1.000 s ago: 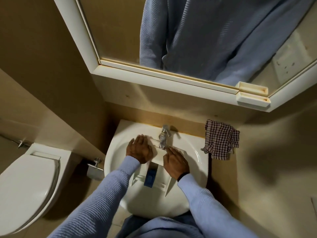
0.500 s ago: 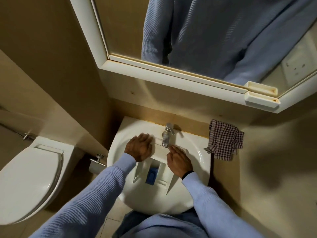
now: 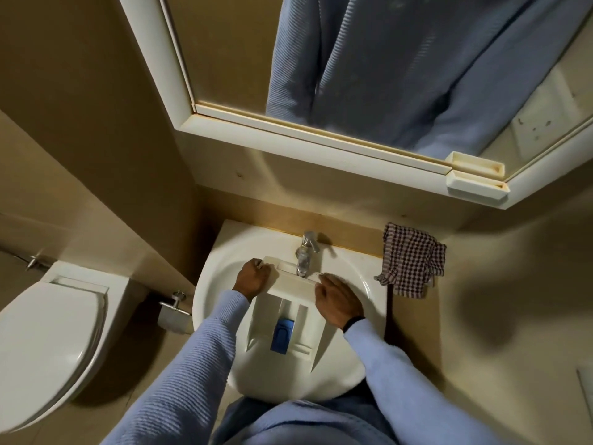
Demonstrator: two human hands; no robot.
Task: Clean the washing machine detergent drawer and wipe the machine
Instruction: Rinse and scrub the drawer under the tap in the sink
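Detergent drawer (image 3: 288, 308), one white piece with one blue insert (image 3: 282, 335) in its middle, lies inside the sink (image 3: 208, 300), its front panel at the far side under the sink's single tap (image 3: 305, 255). Both hands are on it: the left hand (image 3: 253, 279) has its fingers curled round the panel's left corner, and the right hand (image 3: 337, 303) lies over the right end with fingers bent onto the edge, though its thumb cannot be made out. Two pale blue sleeves run back from the sink's near rim. One checked cloth (image 3: 414, 261) hangs just right of the sink. One toilet roll holder (image 3: 173, 313) sits just left of the sink, and one toilet (image 3: 48, 332), lid down, stands further left. One framed mirror (image 3: 224, 43) hangs above the sink.
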